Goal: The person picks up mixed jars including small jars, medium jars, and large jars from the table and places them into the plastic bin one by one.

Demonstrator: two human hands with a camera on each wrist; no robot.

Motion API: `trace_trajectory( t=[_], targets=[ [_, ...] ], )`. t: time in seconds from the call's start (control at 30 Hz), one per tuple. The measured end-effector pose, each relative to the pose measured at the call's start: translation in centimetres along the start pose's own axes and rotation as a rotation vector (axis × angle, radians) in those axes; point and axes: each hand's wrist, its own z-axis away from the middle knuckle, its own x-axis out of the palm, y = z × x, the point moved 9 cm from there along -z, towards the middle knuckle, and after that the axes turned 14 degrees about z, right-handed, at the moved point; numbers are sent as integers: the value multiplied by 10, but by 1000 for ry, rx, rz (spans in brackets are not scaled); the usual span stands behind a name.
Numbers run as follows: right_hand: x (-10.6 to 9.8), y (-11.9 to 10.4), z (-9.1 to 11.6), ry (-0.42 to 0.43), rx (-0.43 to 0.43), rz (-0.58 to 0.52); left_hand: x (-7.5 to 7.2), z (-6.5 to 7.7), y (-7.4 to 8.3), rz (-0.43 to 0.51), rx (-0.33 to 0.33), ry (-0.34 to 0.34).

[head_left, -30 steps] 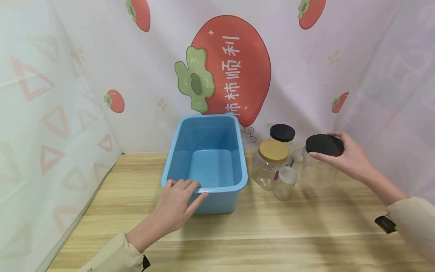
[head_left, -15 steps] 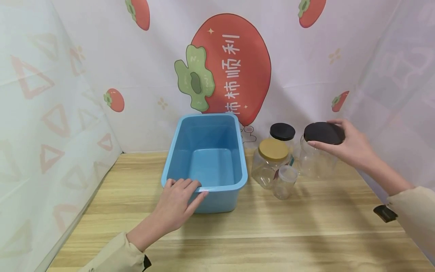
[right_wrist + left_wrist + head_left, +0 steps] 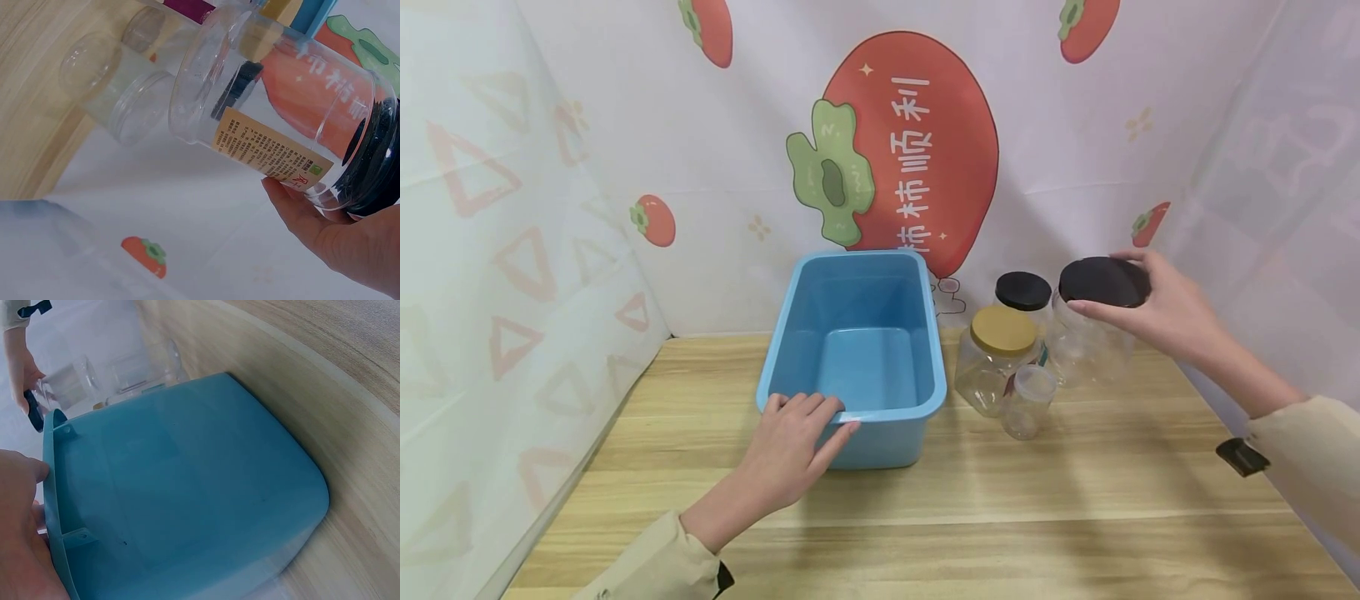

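We see the left hand [image 3: 790, 446] curled over the near rim of a blue bin [image 3: 887, 446], fingers inside, thumb outside. The right hand [image 3: 1176, 321] is spread wide but bent round the black lid [image 3: 1105, 282] of a large clear jar [image 3: 1086, 342], gripping it between thumb and fingers. This jar is at the right, near the back cloth [image 3: 700, 125].

Between it and the bin, a gold-lidded jar [image 3: 985, 383] and a second black-lidded jar [image 3: 1023, 291] stand in the way, with a small clear jar [image 3: 1028, 404] just in front of the gold lid. All three are on the wooden table [image 3: 925, 533].

The gold-lidded jar hides most of the body behind it. We cannot make out the large jar's base well from above. From the right wrist, its label's print [image 3: 272, 150] is too small to read, and we cannot tell which clear container [image 3: 112, 87] shows beyond. The frame cuts off both sleeves [image 3: 658, 558].
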Motion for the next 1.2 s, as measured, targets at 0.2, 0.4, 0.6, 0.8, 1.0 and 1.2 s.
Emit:
trace_trajectory(
  t=[0.2,0.4,0.6,0.8,1.0,1.2],
  targets=[
    [-3,-11,-5,28,-32,-21,0,0,0,2,1,5],
    [-4,-21,-8,13,-49,-10,0,-1,0,2,-3,4],
    [-5,-29,-13,-28,-49,27,1,0,-1,6,-8,-2],
    [-4,-36,-19,-73,-53,82,1,0,-1,2,-10,-5],
    [-5,-43,-25,-110,-47,105,1,0,0,-4,0,-1],
    [-8,-51,-29,-126,-56,128,2,0,0,7,-7,-9]
  ],
)
